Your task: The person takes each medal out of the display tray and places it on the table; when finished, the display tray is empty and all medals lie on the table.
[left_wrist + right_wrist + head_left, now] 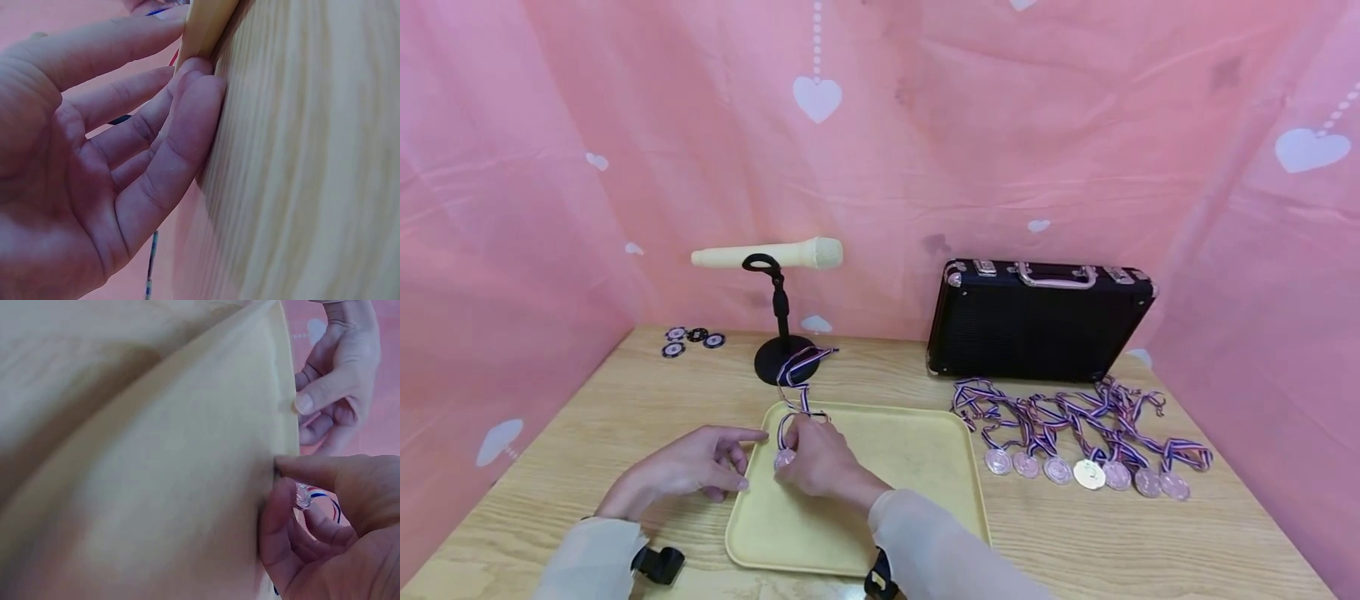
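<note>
On the left side of a yellow tray (895, 467), my right hand (823, 458) pinches a medal (785, 458) low over the surface. The medal's striped ribbon (805, 400) trails over the tray's far edge onto the base of a black stand. In the right wrist view, the thumb and fingers (284, 515) meet at the tray, with the shiny medal edge (302, 496) partly hidden behind them. My left hand (692, 467) rests against the tray's left rim, thumb and index finger touching it. The left wrist view shows its loosely bent fingers (181, 137) at the tray edge and tabletop.
Several medals (1058, 470) with tangled ribbons lie right of the tray, one gold-coloured. Behind them stands a black case (1037, 325). A cream microphone (760, 254) appears by the stand (782, 321); several poker chips (674, 333) lie at back left. Pink cloth (880, 167) surrounds the table.
</note>
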The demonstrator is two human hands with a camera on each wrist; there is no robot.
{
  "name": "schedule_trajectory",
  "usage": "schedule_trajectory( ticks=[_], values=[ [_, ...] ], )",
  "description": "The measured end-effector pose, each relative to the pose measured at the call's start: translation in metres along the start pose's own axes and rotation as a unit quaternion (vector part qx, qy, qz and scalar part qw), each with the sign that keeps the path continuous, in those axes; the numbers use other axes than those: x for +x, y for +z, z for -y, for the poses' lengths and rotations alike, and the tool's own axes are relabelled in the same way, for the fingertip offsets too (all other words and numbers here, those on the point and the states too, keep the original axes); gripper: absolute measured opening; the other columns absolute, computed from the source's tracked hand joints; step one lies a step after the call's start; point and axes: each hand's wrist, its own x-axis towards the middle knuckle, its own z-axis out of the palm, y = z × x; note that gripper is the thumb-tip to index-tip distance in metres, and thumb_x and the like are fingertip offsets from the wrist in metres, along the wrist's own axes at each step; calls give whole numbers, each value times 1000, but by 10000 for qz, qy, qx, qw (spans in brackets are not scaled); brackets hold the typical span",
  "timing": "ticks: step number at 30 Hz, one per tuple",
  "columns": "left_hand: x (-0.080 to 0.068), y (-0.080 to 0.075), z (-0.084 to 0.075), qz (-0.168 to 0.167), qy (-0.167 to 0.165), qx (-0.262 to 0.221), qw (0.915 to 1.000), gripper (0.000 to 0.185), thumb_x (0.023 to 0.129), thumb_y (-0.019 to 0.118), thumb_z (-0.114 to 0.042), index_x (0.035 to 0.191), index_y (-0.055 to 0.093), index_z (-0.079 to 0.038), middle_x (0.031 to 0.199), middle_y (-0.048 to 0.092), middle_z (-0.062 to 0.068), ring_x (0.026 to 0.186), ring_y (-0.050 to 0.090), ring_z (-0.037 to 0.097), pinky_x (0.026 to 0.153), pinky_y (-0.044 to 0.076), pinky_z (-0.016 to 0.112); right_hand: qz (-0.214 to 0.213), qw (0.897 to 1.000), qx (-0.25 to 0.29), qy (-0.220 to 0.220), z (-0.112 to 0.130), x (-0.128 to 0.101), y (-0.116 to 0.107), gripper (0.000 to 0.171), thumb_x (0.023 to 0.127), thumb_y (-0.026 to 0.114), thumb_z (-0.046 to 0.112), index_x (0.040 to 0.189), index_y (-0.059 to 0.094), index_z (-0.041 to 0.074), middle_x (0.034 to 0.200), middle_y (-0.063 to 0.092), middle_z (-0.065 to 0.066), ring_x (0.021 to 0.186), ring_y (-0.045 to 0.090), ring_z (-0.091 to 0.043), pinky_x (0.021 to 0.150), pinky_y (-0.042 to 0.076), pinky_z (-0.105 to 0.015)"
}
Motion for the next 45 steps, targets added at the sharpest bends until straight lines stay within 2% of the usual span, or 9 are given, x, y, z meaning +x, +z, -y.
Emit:
schedule_trajectory(
  ticks=[3,7,12,20,24,29,34,39,45],
  values=[
    [0,1,-2,-1,-27,-9,10000,75,86,80,1,153,46,8,94,62,9,79,61,21,60,57,31,4,9992,367,-124,-8,-4,-10,26,74,85,3,85,63,11,76,60,3,69,54,-13,64,46,-25],
    [0,1,-5,-3,-45,30,10000,76,86,80,1,153,46,9,94,61,9,79,61,21,60,57,31,105,9890,1472,-29,-20,-10,-33,14,81,82,0,83,69,6,65,66,-4,49,54,-9,48,48,-23],
    [-2,-2,-8,16,43,111,9999,76,86,78,0,153,44,10,95,60,9,79,60,21,59,58,32,14,9708,2373,344,-34,-13,-82,11,91,80,6,100,75,1,81,74,-15,50,60,-12,53,59,-34],
    [-8,-8,-8,-20,-189,155,9997,75,86,77,2,153,44,10,92,58,9,73,59,20,58,55,30,-739,9463,3033,838,-53,-2,-175,25,94,75,3,116,70,-7,94,73,-15,58,62,-13,57,60,-28],
    [-10,-10,-8,-93,-432,161,9989,75,86,78,4,153,45,8,91,57,9,72,58,20,58,54,30,-1008,9451,3004,802,-64,2,-212,30,97,74,6,122,67,-9,90,74,-7,60,62,-11,58,61,-27],
    [-10,-13,-8,-85,-329,196,9992,75,86,78,4,153,44,10,91,57,8,74,59,21,59,55,31,-1397,9486,2784,563,-76,-10,-245,38,100,71,8,132,62,-11,83,71,8,60,64,-8,61,62,-26],
    [-10,-16,-10,-75,-303,270,9991,76,86,79,2,153,44,10,91,57,8,73,60,21,59,56,32,-1178,9555,2606,724,-107,-38,-239,42,102,68,9,140,61,-8,94,75,2,70,68,-10,67,63,-28],
    [-11,-17,-10,-104,-349,256,9990,76,86,79,2,153,44,10,91,58,9,72,60,21,58,56,31,-645,9562,2633,1105,-145,-66,-193,44,101,66,4,141,59,-10,97,76,-11,69,69,-15,65,63,-33],
    [-13,-15,-3,-97,-474,141,9987,76,86,79,2,153,44,9,91,58,8,71,59,20,58,55,31,-515,9552,2591,1332,-170,-88,-142,40,93,70,-7,129,56,-18,82,75,-16,56,67,-20,57,63,-38]
  ],
)
